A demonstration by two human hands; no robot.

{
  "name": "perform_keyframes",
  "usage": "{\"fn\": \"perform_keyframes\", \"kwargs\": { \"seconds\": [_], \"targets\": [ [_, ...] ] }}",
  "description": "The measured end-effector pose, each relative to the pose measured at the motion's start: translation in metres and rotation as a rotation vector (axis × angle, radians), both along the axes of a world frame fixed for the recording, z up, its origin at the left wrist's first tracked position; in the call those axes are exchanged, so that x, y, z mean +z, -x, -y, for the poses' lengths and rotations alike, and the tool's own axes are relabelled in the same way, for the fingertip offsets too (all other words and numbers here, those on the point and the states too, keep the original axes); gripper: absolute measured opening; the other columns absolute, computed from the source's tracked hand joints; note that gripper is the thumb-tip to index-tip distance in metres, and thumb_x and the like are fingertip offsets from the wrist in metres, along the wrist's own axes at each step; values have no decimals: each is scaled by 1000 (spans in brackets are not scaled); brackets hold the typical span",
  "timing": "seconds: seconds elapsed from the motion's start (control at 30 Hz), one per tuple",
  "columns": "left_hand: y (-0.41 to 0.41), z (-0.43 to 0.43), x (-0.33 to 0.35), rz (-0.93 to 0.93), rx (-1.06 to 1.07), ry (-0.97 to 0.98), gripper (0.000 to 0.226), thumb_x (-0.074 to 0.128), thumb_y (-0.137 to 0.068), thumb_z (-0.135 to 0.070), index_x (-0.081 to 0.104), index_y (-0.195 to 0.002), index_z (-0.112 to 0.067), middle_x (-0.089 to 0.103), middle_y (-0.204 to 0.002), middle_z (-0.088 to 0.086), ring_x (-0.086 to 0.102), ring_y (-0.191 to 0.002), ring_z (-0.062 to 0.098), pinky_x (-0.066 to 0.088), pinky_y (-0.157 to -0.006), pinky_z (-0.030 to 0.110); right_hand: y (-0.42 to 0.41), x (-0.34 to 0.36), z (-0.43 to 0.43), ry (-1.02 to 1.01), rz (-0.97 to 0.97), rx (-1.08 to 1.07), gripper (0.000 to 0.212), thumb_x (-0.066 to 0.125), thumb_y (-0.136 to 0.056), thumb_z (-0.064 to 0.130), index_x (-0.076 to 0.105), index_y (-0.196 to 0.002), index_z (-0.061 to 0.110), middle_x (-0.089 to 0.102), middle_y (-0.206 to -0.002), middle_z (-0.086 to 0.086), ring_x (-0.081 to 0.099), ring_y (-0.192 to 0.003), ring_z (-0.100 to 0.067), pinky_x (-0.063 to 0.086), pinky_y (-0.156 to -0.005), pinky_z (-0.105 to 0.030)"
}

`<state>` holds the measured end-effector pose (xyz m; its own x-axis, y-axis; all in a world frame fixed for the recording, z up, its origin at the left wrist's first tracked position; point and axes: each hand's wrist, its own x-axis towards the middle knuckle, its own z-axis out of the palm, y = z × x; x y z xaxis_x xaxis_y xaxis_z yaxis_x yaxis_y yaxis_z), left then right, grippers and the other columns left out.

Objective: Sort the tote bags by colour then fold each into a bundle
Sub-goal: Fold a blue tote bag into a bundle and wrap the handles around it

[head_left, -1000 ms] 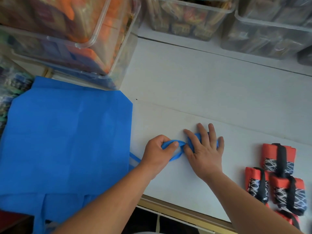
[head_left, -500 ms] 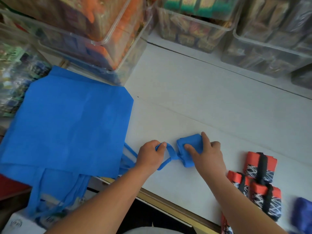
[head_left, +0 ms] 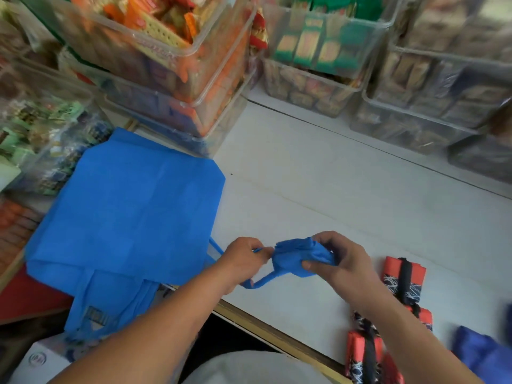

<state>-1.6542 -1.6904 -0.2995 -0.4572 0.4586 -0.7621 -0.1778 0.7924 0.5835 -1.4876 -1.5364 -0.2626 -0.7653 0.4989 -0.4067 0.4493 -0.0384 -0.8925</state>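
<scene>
The right forearm hid part of the red bundles (head_left: 403,275) at the near right, so only three could be counted with confidence, each bound by a black band, and the lowest ran off the bottom edge. A dark blue cloth (head_left: 482,353) in the lower right corner was cut off and too blurred to tell whether it was folded. The flat blue bags (head_left: 133,217) on the left lay as a stack whose number could not be made out, their lower ends and handles hanging over the near edge. The clear bins (head_left: 318,65) were smeared by motion, their contents unreadable, and they overlapped too much for a sure count. Everything sat on a white counter (head_left: 332,195) with a wooden strip along its near edge, walled in at the back and left by those bins, stacked two high. A white box (head_left: 36,358) showed below the counter at the lower left. One blue bundle (head_left: 293,260) was held over the near middle of the counter, between the flat bags and the red bundles; whether it touched the surface could not be told. The right hand (head_left: 349,261) gripped it, fingers curled over its top and thumb beneath. The left hand (head_left: 241,261), just beside it, pinched the one strap (head_left: 264,281) that looped down from the bundle's left end.
</scene>
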Motion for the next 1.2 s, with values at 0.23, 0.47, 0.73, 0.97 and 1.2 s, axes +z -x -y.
{"fn": "perform_keyframes", "kwargs": {
  "seconds": [0.23, 0.47, 0.73, 0.97, 1.2],
  "targets": [
    [-16, -17, 60, 134, 5, -105, 29, 68, -95, -44, 69, -84, -17, 54, -71, 0, 47, -59, 16, 47, -58, 27, -39, 55, 13, -583, -244, 228, 29, 89, -76, 21, 73, -100, 24, 65, -98, 12, 66, -88, -16, 53, -66, -31],
    [-36, -11, 99, 170, -53, -244, 20, 67, -95, -42, 77, -94, -24, 65, -83, -4, 55, -73, 14, 51, -65, 29, -50, 79, 39, -750, -339, 260, 34, 84, -76, 25, 72, -107, 31, 65, -106, 22, 65, -92, -10, 55, -71, -31],
    [-50, 7, 113, 118, -178, -303, 18, 60, -98, -40, 75, -94, -31, 67, -85, -12, 58, -75, 7, 49, -65, 23, -69, 83, 54, -638, -266, 198, 36, 76, -75, 33, 74, -111, 38, 72, -108, 23, 71, -98, -5, 60, -77, -32],
    [-50, 9, 127, 82, -170, -316, 20, 57, -102, -34, 74, -94, -28, 65, -85, -3, 61, -75, 18, 52, -64, 32, -65, 91, 59, -642, -367, 280, 40, 84, -74, 15, 76, -111, 30, 73, -108, 20, 72, -95, -5, 59, -74, -33],
    [-61, 12, 133, 153, -173, -297, 24, 57, -102, -41, 76, -101, -26, 76, -104, 0, 68, -94, 10, 56, -86, 30, -62, 85, 57, -566, -274, 171, 47, 91, -71, 22, 72, -102, 52, 56, -120, 18, 66, -98, -14, 54, -72, -20]
  ]
}}
